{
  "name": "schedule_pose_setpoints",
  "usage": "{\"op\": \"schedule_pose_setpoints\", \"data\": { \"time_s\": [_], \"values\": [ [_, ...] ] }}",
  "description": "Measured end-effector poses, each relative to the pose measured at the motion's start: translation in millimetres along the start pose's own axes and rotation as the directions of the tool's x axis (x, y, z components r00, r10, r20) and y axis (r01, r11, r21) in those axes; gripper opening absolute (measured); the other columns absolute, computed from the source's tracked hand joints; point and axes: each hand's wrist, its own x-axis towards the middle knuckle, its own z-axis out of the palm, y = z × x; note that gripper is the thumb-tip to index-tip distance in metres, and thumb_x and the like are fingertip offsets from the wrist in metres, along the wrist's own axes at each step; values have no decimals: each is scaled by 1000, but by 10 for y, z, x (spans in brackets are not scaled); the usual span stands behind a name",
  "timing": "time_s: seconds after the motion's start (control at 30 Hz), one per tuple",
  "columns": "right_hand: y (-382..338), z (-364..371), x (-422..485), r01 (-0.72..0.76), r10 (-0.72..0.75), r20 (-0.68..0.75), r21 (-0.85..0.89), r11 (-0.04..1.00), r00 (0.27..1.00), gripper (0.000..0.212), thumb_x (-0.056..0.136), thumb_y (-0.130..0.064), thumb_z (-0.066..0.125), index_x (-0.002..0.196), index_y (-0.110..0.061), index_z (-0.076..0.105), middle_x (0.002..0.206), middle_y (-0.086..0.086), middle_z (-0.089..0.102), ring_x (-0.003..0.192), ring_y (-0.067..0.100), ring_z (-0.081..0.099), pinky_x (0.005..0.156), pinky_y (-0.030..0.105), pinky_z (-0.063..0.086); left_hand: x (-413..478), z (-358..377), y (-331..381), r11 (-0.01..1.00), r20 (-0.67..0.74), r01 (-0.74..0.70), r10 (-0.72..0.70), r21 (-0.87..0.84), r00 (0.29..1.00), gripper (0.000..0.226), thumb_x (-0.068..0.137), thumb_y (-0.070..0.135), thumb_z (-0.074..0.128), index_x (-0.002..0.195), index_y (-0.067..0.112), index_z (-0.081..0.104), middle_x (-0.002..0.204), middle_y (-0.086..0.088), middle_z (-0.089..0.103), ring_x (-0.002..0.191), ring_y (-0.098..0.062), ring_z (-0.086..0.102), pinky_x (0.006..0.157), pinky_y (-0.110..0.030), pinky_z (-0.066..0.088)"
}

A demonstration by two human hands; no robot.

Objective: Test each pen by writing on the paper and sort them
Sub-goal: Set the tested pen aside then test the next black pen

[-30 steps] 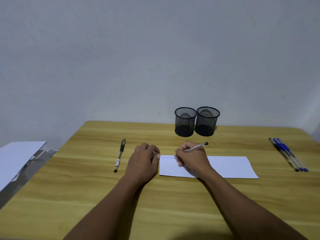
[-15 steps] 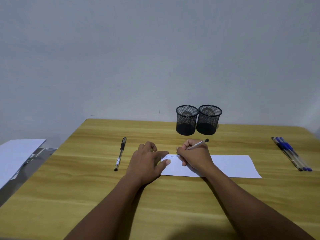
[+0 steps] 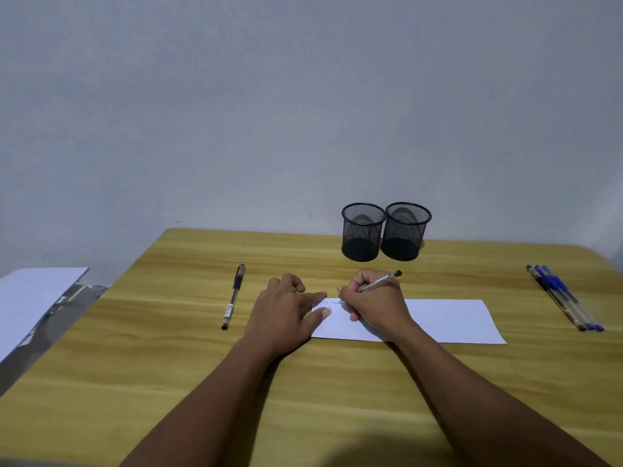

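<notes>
A white strip of paper [image 3: 448,320] lies on the wooden table [image 3: 168,348]. My right hand [image 3: 374,303] grips a clear pen [image 3: 382,281] with its tip on the paper's left end, beside small blue scribbles. My left hand [image 3: 286,311] rests flat with thumb and forefinger spread on the paper's left edge. A black pen [image 3: 233,297] lies to the left of my left hand. Several blue and black pens [image 3: 563,296] lie together at the table's right side. Two black mesh cups [image 3: 362,232] [image 3: 406,230] stand side by side behind the paper.
A white sheet [image 3: 30,298] lies on a grey surface beyond the table's left edge. A plain wall rises right behind the table's far edge.
My left hand has opened from a loose fist and spread its thumb and forefinger onto the paper's edge. My right hand has kept writing, moving slightly right along the scribbles.
</notes>
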Motion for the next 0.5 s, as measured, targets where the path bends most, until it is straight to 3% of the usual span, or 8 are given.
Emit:
{"op": "schedule_pose_setpoints", "data": {
  "time_s": [0.17,0.33,0.5],
  "values": [
    [0,-11,-6,16,-16,-8,-14,1000,1000,20,83,-14,76,76,-1,63,61,20,69,48,27,62,60,45,54,-3,7,0,1000,-6,1,-1,-9,1000,51,91,71,40,132,48,59,114,9,46,103,-13,43,86,-35,45],
    [16,-7,0,17,-17,11,-17,1000,1000,17,77,-13,75,70,-5,63,53,10,66,48,28,61,68,61,60,-9,16,-6,1000,-12,3,-3,-24,1000,50,90,71,41,131,48,60,114,10,45,103,-13,42,86,-35,45],
    [18,-17,-4,4,-4,-8,-14,1000,1000,15,75,-14,74,70,-5,63,56,14,68,50,30,63,62,49,54,-5,8,3,1000,-4,4,-4,-30,1000,49,91,69,43,132,48,60,114,10,45,103,-13,41,87,-35,44]
  ]
}}
